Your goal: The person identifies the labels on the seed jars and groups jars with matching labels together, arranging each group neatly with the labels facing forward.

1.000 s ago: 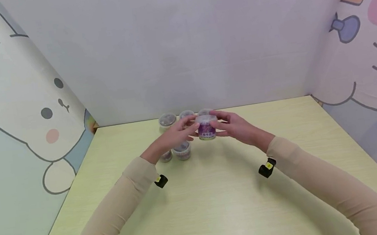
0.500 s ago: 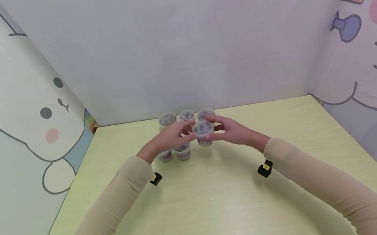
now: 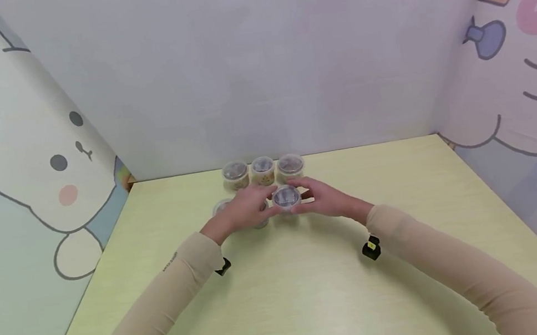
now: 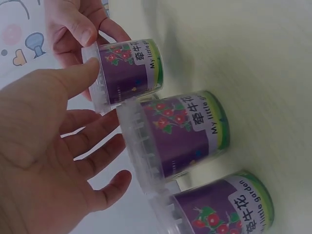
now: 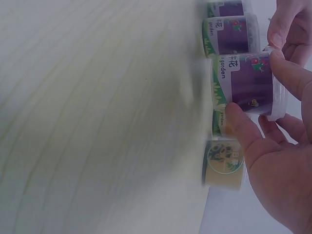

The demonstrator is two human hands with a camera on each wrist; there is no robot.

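Observation:
A small purple-labelled cup [image 3: 286, 197] with a clear lid stands at the right end of a front row of like cups, at or just above the tabletop. My right hand [image 3: 325, 199] pinches it between thumb and fingers, as the right wrist view shows on the cup [image 5: 246, 83]. My left hand [image 3: 245, 206] lies beside it with fingers spread and relaxed. Only its thumb touches the lid rim of the cup [image 4: 129, 73]. Two more purple cups [image 4: 175, 134] [image 4: 224, 209] sit under the left hand [image 4: 44, 146].
Three lidded cups [image 3: 236, 174] [image 3: 262, 169] [image 3: 290, 166] form a back row near the wall. The pale yellow table [image 3: 304, 297] spreads toward me. Cartoon-printed panels close in the left and right sides.
Both hands have brought the purple cup down and toward me, from above the back row to the front row. The left hand's fingers have loosened from it.

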